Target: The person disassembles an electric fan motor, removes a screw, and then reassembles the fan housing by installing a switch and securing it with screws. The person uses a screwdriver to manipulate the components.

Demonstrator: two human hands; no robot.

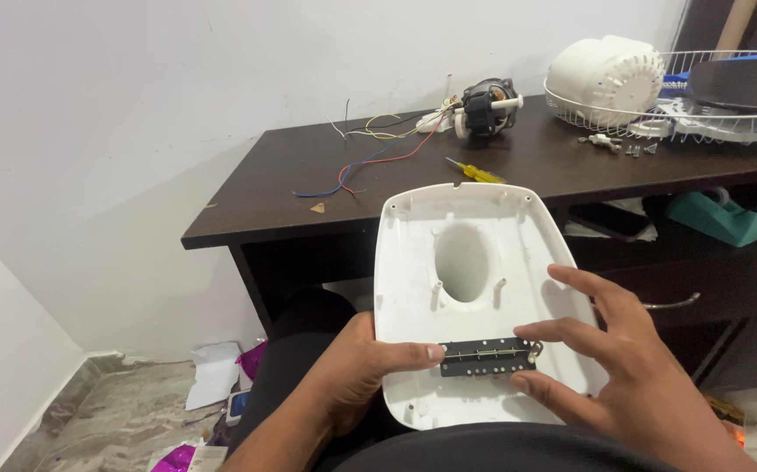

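A white plastic cover (518, 253) with an oval hole lies tilted on my lap, inside face up. My left hand (361, 371) grips its lower left edge, thumb pressed against the end of a small black switch strip (488, 357) set across the cover. My right hand (632, 367) rests on the cover's right side, and its index finger and thumb pinch the strip's right end.
A dark wooden desk (273, 201) stands ahead with a small electric motor (486, 107), loose coloured wires (369, 157), a yellow screwdriver (474, 171) and a wire fan guard (728, 122) holding a white housing (606, 79). A teal tape dispenser (718, 217) sits on the shelf. Litter lies on the floor at left.
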